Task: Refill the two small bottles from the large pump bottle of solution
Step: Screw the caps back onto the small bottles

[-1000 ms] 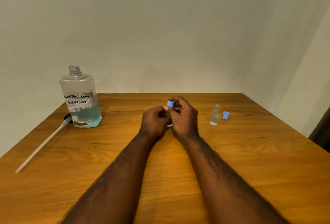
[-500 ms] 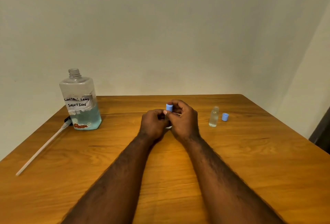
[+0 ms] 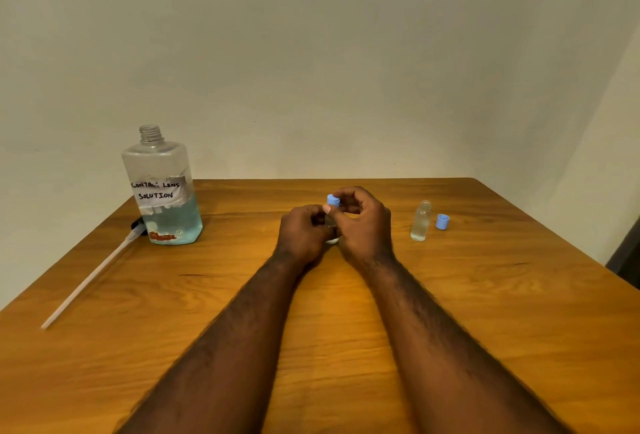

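Head view, frame centre: left hand (image 3: 304, 233) grips the upright small bottle (image 3: 331, 241); right hand (image 3: 364, 226) pinches the blue cap (image 3: 333, 199) atop it.

large bottle (image 3: 161, 191) left — small bottle (image 3: 420, 222), cap (image 3: 442, 221) right

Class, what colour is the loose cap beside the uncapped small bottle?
Light blue; the loose cap shows best in the head view.

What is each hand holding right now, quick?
Left hand: grips the small bottle.
Right hand: pinches the blue cap at that bottle's top.
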